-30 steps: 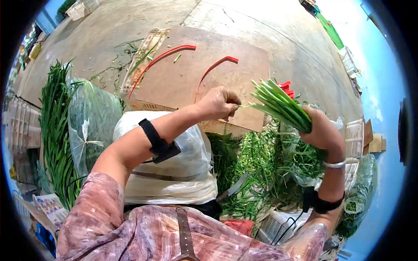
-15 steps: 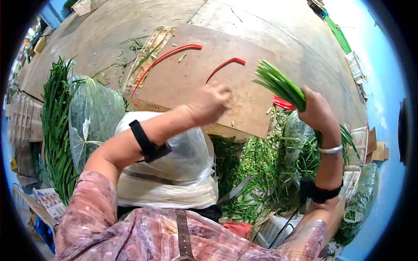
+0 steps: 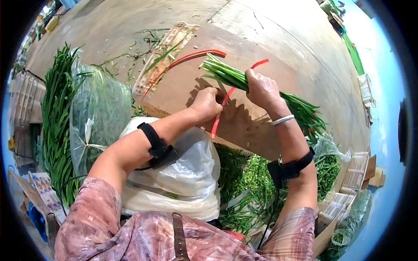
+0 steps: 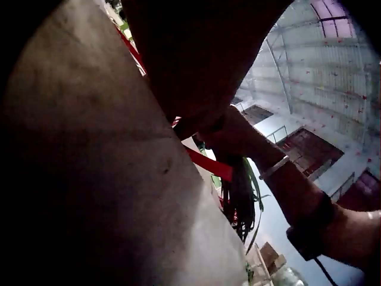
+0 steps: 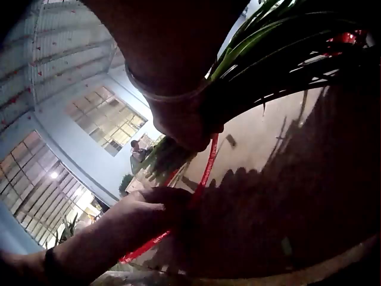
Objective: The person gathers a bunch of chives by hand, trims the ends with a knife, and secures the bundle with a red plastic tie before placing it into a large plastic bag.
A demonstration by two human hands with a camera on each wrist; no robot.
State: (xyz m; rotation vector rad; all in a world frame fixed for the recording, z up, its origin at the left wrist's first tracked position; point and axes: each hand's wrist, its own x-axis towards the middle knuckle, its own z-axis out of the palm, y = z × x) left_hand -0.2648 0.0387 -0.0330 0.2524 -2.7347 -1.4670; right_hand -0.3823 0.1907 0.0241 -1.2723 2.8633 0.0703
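Observation:
My right hand (image 3: 263, 90) grips a bunch of leafy green stalks (image 3: 224, 71) over a brown board (image 3: 257, 130). The pale cut ends point left, and long leaves (image 3: 300, 113) trail past the wrist to the right. Just left of it, my left hand (image 3: 207, 104) pinches a red strip (image 3: 215, 125) with curled fingers. That strip slants across the board and passes under the bunch, its far end showing beyond the right hand. In the right wrist view the red strip (image 5: 208, 164) bears pale lettering. A second red strip (image 3: 187, 56) lies curved on the board's far left.
The board rests on a plastic crate (image 3: 176, 39). A white plastic-wrapped bundle (image 3: 174, 174) stands at my lap. To the left are tall greens (image 3: 61, 126) and a clear bag of greens (image 3: 98, 117). Loose trimmings (image 3: 257, 178) and a knife blade (image 3: 238, 198) lie below the board.
My right hand has carried the bunch left over the board and the red strip. My left hand has gone from the bunch's cut ends to that strip, whose near end now points toward me.

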